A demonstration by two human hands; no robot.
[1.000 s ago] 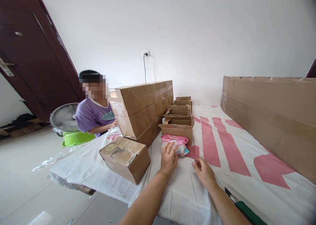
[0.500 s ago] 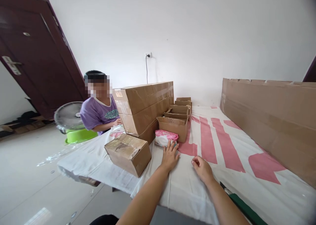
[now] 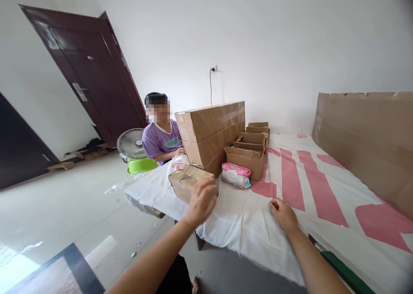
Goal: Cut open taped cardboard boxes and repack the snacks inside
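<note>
My left hand [image 3: 204, 201] is raised in front of a closed cardboard box [image 3: 183, 183] at the table's left corner. Its fingers are loosely bent and hold nothing; whether they touch the box I cannot tell. My right hand [image 3: 284, 215] rests on the white and pink cloth [image 3: 254, 229] with its fingers curled in, and nothing shows in them. Between and beyond the hands lies a pink and white soft plastic pack [image 3: 236, 175]. It leans close to the first of several open cardboard boxes [image 3: 247, 158] standing in a row.
Taped cardboard boxes [image 3: 209, 133] are stacked behind the small box. A person in a purple shirt [image 3: 161, 139] sits beyond them at the left. A long cardboard panel [image 3: 368, 143] stands along the right. A dark green object [image 3: 345, 270] lies by the near edge.
My left hand has left the soft pack and moved left to the closed box. My right hand stays curled on the cloth. The view has turned left.
</note>
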